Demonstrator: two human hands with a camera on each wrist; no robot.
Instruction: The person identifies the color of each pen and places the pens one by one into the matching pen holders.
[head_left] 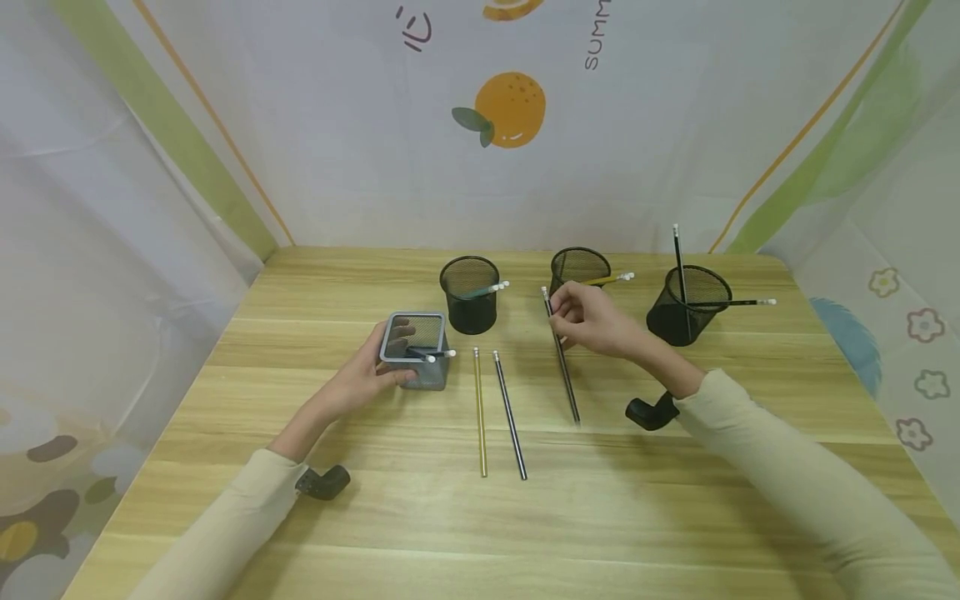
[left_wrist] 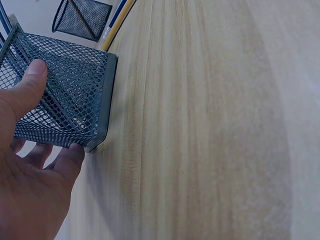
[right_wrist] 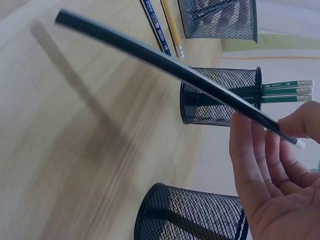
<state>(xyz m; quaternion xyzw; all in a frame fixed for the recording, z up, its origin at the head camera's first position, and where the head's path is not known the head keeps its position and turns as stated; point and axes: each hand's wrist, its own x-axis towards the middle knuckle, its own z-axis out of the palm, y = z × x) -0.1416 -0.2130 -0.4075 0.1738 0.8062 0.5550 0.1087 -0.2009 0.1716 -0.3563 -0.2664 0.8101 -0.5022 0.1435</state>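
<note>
My left hand (head_left: 360, 382) grips a square grey mesh pen holder (head_left: 429, 377), thumb on one side and fingers round the other. Two dark pencils (head_left: 420, 354) with white erasers lean out of it. My right hand (head_left: 600, 325) pinches a black pencil (right_wrist: 165, 65) near its eraser end; its shadow falls apart from it on the table. Between the hands, a yellow pencil (head_left: 480, 417) and a dark blue pencil (head_left: 510, 417) lie side by side. Just behind the right hand is a round black mesh cup (head_left: 581, 265) with yellow pencils (head_left: 611, 278), partly hidden by that hand.
Another round mesh cup (head_left: 472, 315) holds green pencils (right_wrist: 285, 92). At the right, a third round cup (head_left: 667, 323) holds two black pencils, one steep and one leaning far right. A printed curtain (head_left: 337, 167) hangs behind the wooden table (head_left: 300, 292).
</note>
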